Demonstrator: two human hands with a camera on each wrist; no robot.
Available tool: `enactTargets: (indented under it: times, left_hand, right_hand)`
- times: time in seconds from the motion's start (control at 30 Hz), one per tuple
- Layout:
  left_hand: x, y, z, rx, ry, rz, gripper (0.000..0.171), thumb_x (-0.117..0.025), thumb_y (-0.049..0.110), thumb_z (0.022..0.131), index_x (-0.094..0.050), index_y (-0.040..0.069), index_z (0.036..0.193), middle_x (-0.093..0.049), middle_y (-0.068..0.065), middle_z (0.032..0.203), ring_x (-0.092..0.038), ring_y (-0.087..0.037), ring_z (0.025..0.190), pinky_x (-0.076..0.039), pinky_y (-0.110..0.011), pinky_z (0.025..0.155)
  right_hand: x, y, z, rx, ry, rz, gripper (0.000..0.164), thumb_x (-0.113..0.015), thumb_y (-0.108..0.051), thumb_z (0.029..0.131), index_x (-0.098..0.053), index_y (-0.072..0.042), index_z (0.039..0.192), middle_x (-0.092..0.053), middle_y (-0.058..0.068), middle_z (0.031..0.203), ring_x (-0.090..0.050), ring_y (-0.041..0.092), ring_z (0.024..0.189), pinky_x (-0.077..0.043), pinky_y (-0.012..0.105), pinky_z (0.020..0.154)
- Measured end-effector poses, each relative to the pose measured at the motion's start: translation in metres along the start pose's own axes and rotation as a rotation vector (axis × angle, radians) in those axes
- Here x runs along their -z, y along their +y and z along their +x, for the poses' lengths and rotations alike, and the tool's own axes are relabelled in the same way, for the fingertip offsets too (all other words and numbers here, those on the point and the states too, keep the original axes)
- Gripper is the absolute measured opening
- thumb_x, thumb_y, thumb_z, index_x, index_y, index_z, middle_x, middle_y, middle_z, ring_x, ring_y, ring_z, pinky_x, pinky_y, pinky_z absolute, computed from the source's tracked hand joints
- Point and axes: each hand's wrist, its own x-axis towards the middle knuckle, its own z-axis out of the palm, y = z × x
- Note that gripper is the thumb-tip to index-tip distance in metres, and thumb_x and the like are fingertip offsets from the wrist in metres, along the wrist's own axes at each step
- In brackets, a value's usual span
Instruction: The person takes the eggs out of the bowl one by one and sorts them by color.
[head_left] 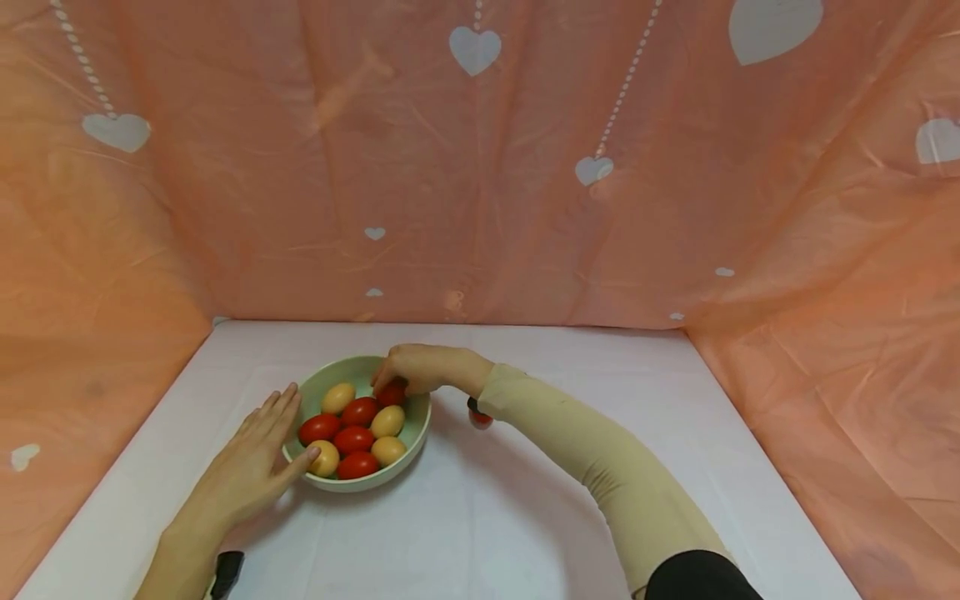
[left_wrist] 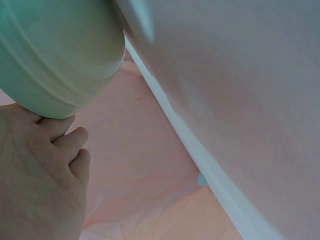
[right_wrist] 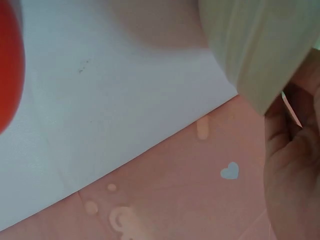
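A pale green bowl (head_left: pixel 420 425) holds several red and tan egg-shaped pieces, among them a tan egg (head_left: pixel 339 397) and a red egg (head_left: pixel 354 442). With its fingers straight, my left hand (head_left: pixel 251 467) rests against the bowl's left side, the thumb over the rim by a tan egg (head_left: pixel 324 458). My right hand (head_left: pixel 420 367) reaches over the far right rim and its curled fingers grip a red egg (head_left: pixel 392 393) inside the bowl. The left wrist view shows fingers beneath the bowl's wall (left_wrist: pixel 60 65); the right wrist view hides that hand's fingertips.
Another red egg (head_left: pixel 481 420) lies on the white tabletop (head_left: pixel 525 500) right of the bowl, partly hidden behind the right wrist. An orange sheet with pale hearts (head_left: pixel 475 50) closes off the back and both sides of the table.
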Motion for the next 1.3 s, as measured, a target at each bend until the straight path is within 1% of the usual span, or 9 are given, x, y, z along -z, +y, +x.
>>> enactTargets:
  times: [0.13, 0.23, 0.4, 0.47, 0.6, 0.73, 0.9, 1.03, 1.3]
  left_hand:
    - [0.0, 0.0, 0.0, 0.006, -0.004, 0.005, 0.086, -0.064, 0.047, 0.101, -0.032, -0.008, 0.159, -0.027, -0.024, 0.168, -0.024, -0.045, 0.154, -0.005, -0.043, 0.131]
    - [0.0, 0.0, 0.0, 0.009, -0.002, 0.007, 0.086, -0.064, 0.047, 0.1, -0.033, -0.008, 0.158, -0.028, -0.024, 0.167, -0.026, -0.047, 0.153, -0.01, -0.047, 0.131]
    - [0.001, 0.0, 0.0, 0.007, 0.003, 0.009, 0.085, -0.064, 0.047, 0.101, -0.033, -0.008, 0.158, -0.028, -0.025, 0.167, -0.025, -0.046, 0.153, -0.005, -0.042, 0.131]
    - [0.0, 0.0, 0.0, 0.005, 0.004, 0.007, 0.085, -0.064, 0.047, 0.101, -0.033, -0.008, 0.158, -0.028, -0.025, 0.167, -0.024, -0.045, 0.154, -0.001, -0.038, 0.131]
    - [0.0, -0.001, 0.0, -0.002, 0.008, 0.007, 0.085, -0.064, 0.046, 0.101, -0.032, -0.008, 0.158, -0.028, -0.025, 0.167, -0.023, -0.044, 0.155, 0.004, -0.032, 0.129]
    - [0.0, 0.0, 0.0, -0.006, 0.013, 0.009, 0.085, -0.064, 0.046, 0.101, -0.031, -0.008, 0.159, -0.028, -0.025, 0.167, -0.024, -0.045, 0.154, 0.005, -0.03, 0.128]
    - [0.0, 0.0, 0.0, -0.007, 0.017, 0.014, 0.085, -0.064, 0.046, 0.101, -0.031, -0.008, 0.159, -0.027, -0.024, 0.168, -0.023, -0.044, 0.155, 0.008, -0.025, 0.126]
    - [0.001, 0.001, 0.0, -0.008, 0.019, 0.01, 0.084, -0.064, 0.045, 0.101, -0.032, -0.008, 0.158, -0.028, -0.024, 0.168, -0.023, -0.043, 0.155, 0.008, -0.025, 0.127]
    - [0.0, 0.002, 0.0, -0.009, 0.014, 0.003, 0.083, -0.064, 0.045, 0.101, -0.033, -0.008, 0.158, -0.028, -0.025, 0.167, -0.022, -0.043, 0.156, -0.004, -0.04, 0.131]
  right_hand:
    - [-0.002, -0.002, 0.001, 0.01, -0.004, -0.036, 0.044, -0.075, -0.003, 0.094, -0.073, -0.02, 0.134, -0.066, -0.002, 0.142, -0.057, 0.019, 0.123, -0.043, 0.016, 0.1]
    - [-0.002, -0.003, 0.001, 0.018, -0.006, -0.066, 0.044, -0.076, -0.005, 0.094, -0.072, -0.02, 0.135, -0.066, -0.002, 0.141, -0.057, 0.019, 0.123, -0.043, 0.016, 0.1]
    - [-0.002, -0.005, 0.002, 0.008, -0.015, -0.101, 0.046, -0.076, -0.005, 0.094, -0.071, -0.02, 0.137, -0.065, -0.001, 0.143, -0.057, 0.02, 0.125, -0.044, 0.017, 0.102]
    - [-0.002, -0.005, 0.002, 0.003, -0.015, -0.113, 0.046, -0.077, -0.006, 0.093, -0.071, -0.021, 0.137, -0.066, -0.002, 0.143, -0.057, 0.019, 0.124, -0.044, 0.019, 0.103]
    - [-0.003, -0.004, 0.002, -0.007, 0.0, -0.104, 0.045, -0.078, -0.005, 0.092, -0.073, -0.02, 0.134, -0.071, -0.005, 0.133, -0.058, 0.017, 0.117, -0.046, 0.019, 0.098]
    - [-0.006, -0.004, 0.002, -0.01, 0.023, -0.082, 0.043, -0.079, -0.003, 0.091, -0.074, -0.02, 0.13, -0.074, -0.006, 0.125, -0.058, 0.016, 0.111, -0.046, 0.019, 0.094]
    - [-0.009, -0.004, -0.001, 0.006, 0.049, -0.086, 0.042, -0.079, -0.004, 0.091, -0.074, -0.018, 0.13, -0.071, -0.004, 0.13, -0.057, 0.017, 0.114, -0.044, 0.018, 0.098]
    - [-0.01, -0.005, -0.005, 0.0, 0.056, -0.088, 0.041, -0.078, -0.006, 0.093, -0.072, -0.018, 0.132, -0.067, -0.002, 0.137, -0.054, 0.018, 0.12, -0.043, 0.019, 0.102]
    - [-0.01, -0.008, -0.014, -0.036, 0.083, -0.053, 0.044, -0.08, -0.008, 0.09, -0.071, -0.017, 0.132, -0.062, 0.003, 0.142, -0.052, 0.02, 0.125, -0.041, 0.021, 0.105]
